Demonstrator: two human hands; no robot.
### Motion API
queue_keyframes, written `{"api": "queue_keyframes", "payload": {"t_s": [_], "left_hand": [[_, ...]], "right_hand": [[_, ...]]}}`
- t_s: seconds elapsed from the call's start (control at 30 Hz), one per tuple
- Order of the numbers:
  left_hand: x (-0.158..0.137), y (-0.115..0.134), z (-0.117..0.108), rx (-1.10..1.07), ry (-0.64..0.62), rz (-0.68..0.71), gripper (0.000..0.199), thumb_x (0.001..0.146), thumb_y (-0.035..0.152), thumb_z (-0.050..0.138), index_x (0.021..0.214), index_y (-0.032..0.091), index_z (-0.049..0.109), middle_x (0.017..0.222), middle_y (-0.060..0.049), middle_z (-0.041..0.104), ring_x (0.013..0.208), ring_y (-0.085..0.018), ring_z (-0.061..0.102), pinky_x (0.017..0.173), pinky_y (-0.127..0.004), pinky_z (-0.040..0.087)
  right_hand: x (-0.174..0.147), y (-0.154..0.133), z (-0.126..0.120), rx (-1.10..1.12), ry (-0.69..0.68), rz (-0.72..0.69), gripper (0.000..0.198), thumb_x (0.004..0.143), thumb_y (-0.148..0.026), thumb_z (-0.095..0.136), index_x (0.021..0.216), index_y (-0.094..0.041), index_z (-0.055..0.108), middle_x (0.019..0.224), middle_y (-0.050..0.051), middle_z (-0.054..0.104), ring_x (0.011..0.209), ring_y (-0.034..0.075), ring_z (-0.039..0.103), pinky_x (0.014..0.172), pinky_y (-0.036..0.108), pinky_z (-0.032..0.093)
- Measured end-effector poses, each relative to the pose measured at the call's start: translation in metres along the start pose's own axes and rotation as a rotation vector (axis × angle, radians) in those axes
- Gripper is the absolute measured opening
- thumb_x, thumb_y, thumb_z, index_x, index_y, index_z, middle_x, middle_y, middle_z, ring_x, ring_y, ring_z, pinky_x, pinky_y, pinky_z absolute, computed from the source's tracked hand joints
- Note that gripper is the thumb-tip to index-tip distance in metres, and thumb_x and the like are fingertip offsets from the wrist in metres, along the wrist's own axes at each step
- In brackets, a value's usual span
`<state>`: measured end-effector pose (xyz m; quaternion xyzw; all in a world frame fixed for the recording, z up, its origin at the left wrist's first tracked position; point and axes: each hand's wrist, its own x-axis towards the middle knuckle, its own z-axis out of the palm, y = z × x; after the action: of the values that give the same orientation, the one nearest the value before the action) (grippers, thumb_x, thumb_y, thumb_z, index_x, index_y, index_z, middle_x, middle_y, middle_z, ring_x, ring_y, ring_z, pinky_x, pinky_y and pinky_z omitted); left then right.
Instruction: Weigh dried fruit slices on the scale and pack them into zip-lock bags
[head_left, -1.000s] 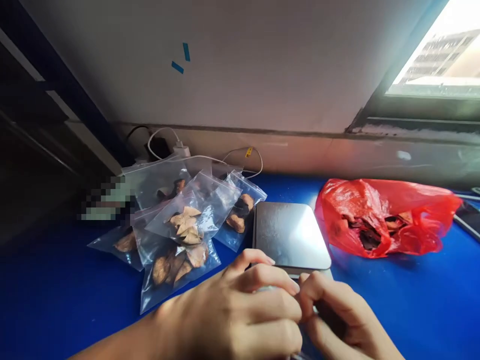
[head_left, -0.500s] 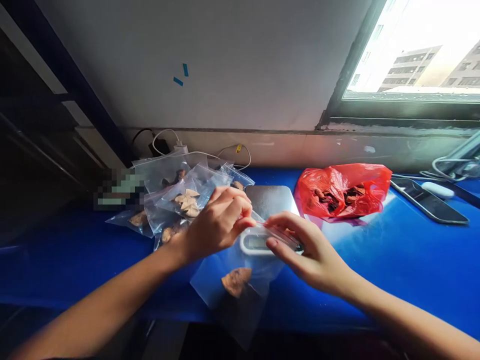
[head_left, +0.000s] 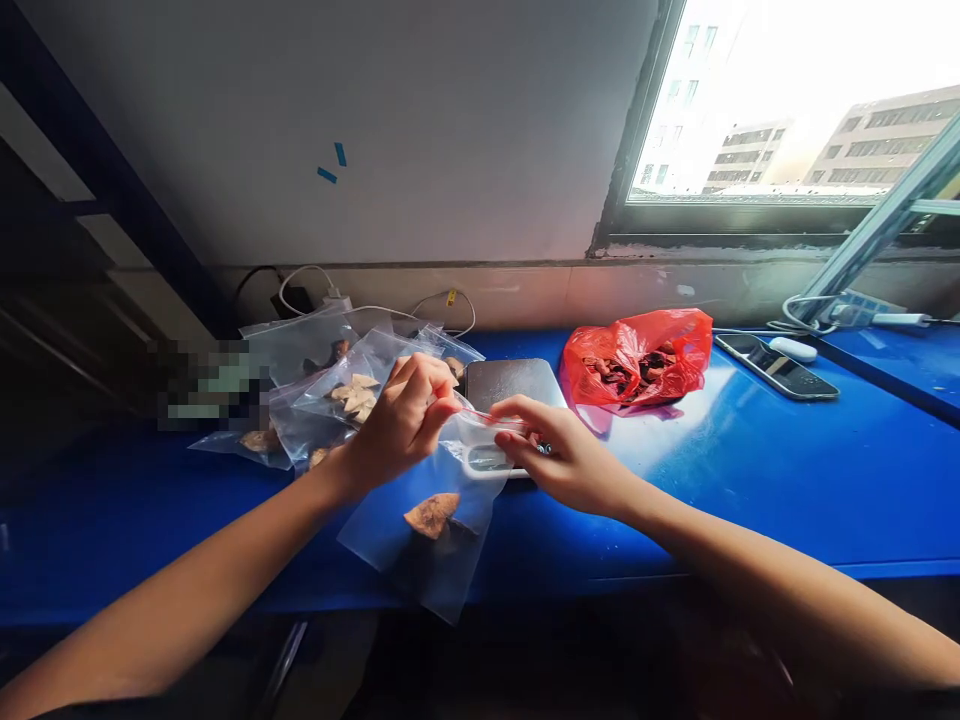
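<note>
Between my hands hangs a clear zip bag (head_left: pixel 375 535) with brown dried pieces (head_left: pixel 433 515) low inside it. My left hand (head_left: pixel 409 415) is closed on the top left of the bag's rim, fingers curled in. My right hand (head_left: pixel 559 450) pinches the red-lined zip strip at the right between thumb and fingers. Behind the bag sits a kitchen scale (head_left: pixel 510 382) with a metal top, its white-framed display partly seen through the plastic. To the left lies a heap of filled zip bags (head_left: pixel 296 345), some holding pale dried slices (head_left: pixel 352 398).
An open red plastic bag (head_left: pixel 682 340) with dark dried pieces stands right of the scale. Farther right lie a phone (head_left: pixel 780 368) and a white earbud-like case (head_left: pixel 793 349). White cables (head_left: pixel 390 310) run along the wall. The blue table (head_left: pixel 720 480) ends at its front edge near me.
The view has turned to the right, so things appear shifted left. Both hands still hold the bag's top edge; my left hand has curled tighter, and the hanging bag has swung slightly.
</note>
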<state>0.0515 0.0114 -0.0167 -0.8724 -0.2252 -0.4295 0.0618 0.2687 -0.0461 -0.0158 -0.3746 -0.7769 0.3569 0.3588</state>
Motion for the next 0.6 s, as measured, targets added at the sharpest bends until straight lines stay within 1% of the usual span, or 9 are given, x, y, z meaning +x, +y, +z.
{"api": "queue_keyframes", "payload": {"t_s": [0.07, 0.2, 0.3, 0.4, 0.47, 0.53, 0.6], "left_hand": [[-0.001, -0.001, -0.001, -0.022, 0.008, 0.0, 0.02, 0.099, 0.04, 0.039, 0.088, 0.023, 0.041, 0.08, -0.002, 0.05, 0.081, -0.02, 0.054, 0.074, -0.039, 0.048], [-0.001, -0.001, -0.002, -0.053, 0.011, -0.006, 0.018, 0.099, 0.035, 0.038, 0.087, 0.022, 0.04, 0.077, -0.001, 0.049, 0.074, -0.018, 0.052, 0.071, -0.038, 0.048], [0.001, 0.003, -0.007, -0.084, 0.014, 0.005, 0.015, 0.097, 0.034, 0.04, 0.086, 0.023, 0.039, 0.073, 0.0, 0.05, 0.071, -0.017, 0.05, 0.07, -0.038, 0.048], [0.004, 0.001, -0.017, -0.081, 0.042, 0.038, 0.011, 0.095, 0.033, 0.044, 0.09, 0.023, 0.043, 0.073, 0.0, 0.053, 0.073, -0.017, 0.052, 0.074, -0.041, 0.047], [0.007, -0.003, -0.023, -0.065, 0.061, 0.062, 0.011, 0.095, 0.033, 0.045, 0.091, 0.023, 0.047, 0.073, 0.0, 0.055, 0.074, -0.018, 0.053, 0.073, -0.04, 0.047], [0.007, -0.006, -0.026, -0.087, 0.084, 0.055, 0.013, 0.095, 0.034, 0.046, 0.089, 0.022, 0.049, 0.073, 0.0, 0.055, 0.074, -0.018, 0.053, 0.067, -0.035, 0.047], [0.006, -0.004, -0.026, -0.135, 0.109, 0.018, 0.016, 0.096, 0.034, 0.044, 0.087, 0.022, 0.05, 0.073, -0.001, 0.055, 0.072, -0.017, 0.053, 0.061, -0.032, 0.046]], "right_hand": [[0.0, 0.001, 0.001, -0.004, 0.016, -0.017, 0.023, 0.091, -0.028, 0.049, 0.108, -0.017, 0.06, 0.07, -0.001, 0.053, 0.061, 0.009, 0.044, 0.057, 0.021, 0.036], [-0.001, 0.005, 0.001, 0.058, -0.023, -0.042, 0.035, 0.094, -0.028, 0.044, 0.124, -0.018, 0.059, 0.059, -0.004, 0.05, 0.053, 0.008, 0.044, 0.053, 0.019, 0.037], [-0.002, 0.007, -0.003, 0.069, -0.047, -0.017, 0.033, 0.092, -0.023, 0.045, 0.12, -0.017, 0.062, 0.055, -0.005, 0.049, 0.049, 0.007, 0.043, 0.05, 0.018, 0.037], [-0.001, 0.006, -0.009, 0.097, -0.097, -0.041, 0.027, 0.091, -0.021, 0.046, 0.111, -0.016, 0.064, 0.056, -0.004, 0.051, 0.05, 0.007, 0.047, 0.051, 0.017, 0.039], [0.0, 0.006, -0.011, 0.125, -0.113, -0.052, 0.026, 0.091, -0.022, 0.046, 0.109, -0.016, 0.063, 0.057, -0.004, 0.054, 0.051, 0.007, 0.05, 0.053, 0.017, 0.042], [0.001, 0.006, -0.011, 0.15, -0.106, -0.048, 0.032, 0.091, -0.02, 0.045, 0.12, -0.017, 0.058, 0.058, -0.005, 0.055, 0.052, 0.007, 0.052, 0.054, 0.018, 0.044], [0.002, 0.006, -0.01, 0.166, -0.136, -0.052, 0.044, 0.088, -0.017, 0.045, 0.132, -0.019, 0.05, 0.059, -0.006, 0.056, 0.054, 0.008, 0.053, 0.058, 0.019, 0.047]]}}
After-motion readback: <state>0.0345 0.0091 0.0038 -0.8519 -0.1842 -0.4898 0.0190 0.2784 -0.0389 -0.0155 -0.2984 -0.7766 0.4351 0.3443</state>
